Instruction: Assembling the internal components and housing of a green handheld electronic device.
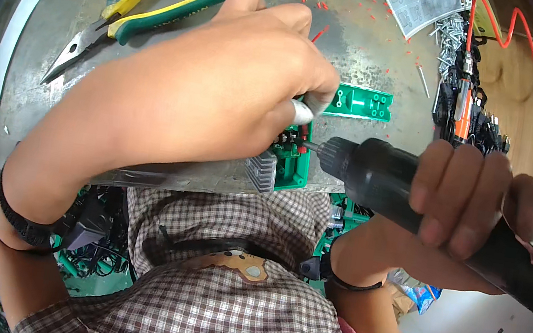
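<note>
My left hand (243,88) is closed over a small green plastic housing (303,165), its fingers at the upper end and white tape on one finger. What the fingertips pinch inside is partly hidden. Red and black parts sit in the housing, and a grey ribbed piece (262,170) lies at its lower left. In my right hand (463,194) is a black power screwdriver (387,177), held sideways with fingers wrapped round its body. Its bit points left and reaches the red part in the housing. Another green shell (364,103) lies just beyond, hollow side up.
Long-nose pliers (121,13) with green and yellow handles lie at the left. A pile of screws (448,45), an orange tool (464,109) on a red coiled hose, and a printed sheet (417,4) are at the far right. Red scraps dot the metal bench (210,176).
</note>
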`<state>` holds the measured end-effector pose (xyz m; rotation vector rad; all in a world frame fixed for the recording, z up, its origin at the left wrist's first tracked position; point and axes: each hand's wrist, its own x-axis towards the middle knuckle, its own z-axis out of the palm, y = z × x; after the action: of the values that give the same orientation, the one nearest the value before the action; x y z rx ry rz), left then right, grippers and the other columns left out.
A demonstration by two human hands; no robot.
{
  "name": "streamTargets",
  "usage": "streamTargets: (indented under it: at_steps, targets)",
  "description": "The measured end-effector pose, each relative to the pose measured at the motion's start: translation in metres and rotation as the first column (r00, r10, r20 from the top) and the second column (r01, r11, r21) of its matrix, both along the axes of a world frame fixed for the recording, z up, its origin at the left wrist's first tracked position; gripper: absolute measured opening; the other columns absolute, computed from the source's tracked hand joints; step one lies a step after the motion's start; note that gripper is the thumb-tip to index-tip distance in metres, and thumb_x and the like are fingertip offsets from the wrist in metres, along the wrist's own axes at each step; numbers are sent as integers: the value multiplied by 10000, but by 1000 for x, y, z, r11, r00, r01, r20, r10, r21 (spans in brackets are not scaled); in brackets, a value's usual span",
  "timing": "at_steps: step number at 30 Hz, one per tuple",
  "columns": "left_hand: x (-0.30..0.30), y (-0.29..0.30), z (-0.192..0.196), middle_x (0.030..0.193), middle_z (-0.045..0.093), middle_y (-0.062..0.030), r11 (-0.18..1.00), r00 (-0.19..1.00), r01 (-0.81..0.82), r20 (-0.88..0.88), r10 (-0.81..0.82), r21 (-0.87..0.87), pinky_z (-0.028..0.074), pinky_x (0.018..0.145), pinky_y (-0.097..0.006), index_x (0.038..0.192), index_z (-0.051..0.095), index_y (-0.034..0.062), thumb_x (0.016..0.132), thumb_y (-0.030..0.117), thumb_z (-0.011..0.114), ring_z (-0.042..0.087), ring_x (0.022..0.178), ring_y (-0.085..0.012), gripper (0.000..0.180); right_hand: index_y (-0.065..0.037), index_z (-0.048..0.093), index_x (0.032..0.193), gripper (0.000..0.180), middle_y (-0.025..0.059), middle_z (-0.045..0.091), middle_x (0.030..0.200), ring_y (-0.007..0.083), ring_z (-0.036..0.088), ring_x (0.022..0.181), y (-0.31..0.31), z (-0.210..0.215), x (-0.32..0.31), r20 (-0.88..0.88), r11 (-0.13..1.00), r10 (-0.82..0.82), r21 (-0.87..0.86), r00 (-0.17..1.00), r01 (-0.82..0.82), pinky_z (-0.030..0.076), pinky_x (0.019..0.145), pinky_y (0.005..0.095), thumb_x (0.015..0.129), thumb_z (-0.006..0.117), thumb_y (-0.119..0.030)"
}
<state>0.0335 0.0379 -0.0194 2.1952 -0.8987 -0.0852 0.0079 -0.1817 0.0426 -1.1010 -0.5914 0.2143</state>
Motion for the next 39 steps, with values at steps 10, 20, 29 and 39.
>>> streamTargets:
  at_steps: [10, 20, 29, 39]
  targets:
    - [12, -3, 0, 809, 568, -70, 989, 990, 142, 6, -143, 46, 313, 850, -395, 854, 614, 62, 752, 30, 617, 494, 905, -258, 107, -135, 638, 1133, 283, 14, 614, 773, 151, 584, 663, -12, -5, 2, 5, 1000, 6, 8, 1000, -6, 457, 663, 320, 914, 681, -309]
    - [19, -1, 10, 832, 578, -48, 981, 986, 164, -6, -165, 105, 301, 891, -381, 906, 626, 72, 761, 41, 636, 514, 929, -227, 148, -139, 618, 1102, 225, 19, 585, 774, 149, 570, 671, -10, 5, 5, -75, 1000, -5, 1, 997, 6, 442, 699, 320, 947, 622, -302]
    - [2, 6, 3, 962, 667, -35, 994, 990, -1, -140, -14, -107, 379, 896, -330, 1047, 690, 73, 887, 93, 646, 569, 903, -185, 167, -119, 593, 1198, 415, 22, 543, 719, 161, 515, 621, -9, -17, 6, -9, 980, -104, 169, 995, 104, 411, 641, 342, 965, 520, -454]
    - [1, -12, 0, 750, 536, 23, 999, 973, -29, -230, 25, -15, 329, 852, -306, 1127, 672, 102, 851, 118, 706, 456, 775, -153, 278, -135, 549, 1236, 518, 68, 560, 781, 227, 543, 657, -16, -25, 3, 40, 975, -91, 205, 995, 81, 426, 675, 404, 975, 448, -570]
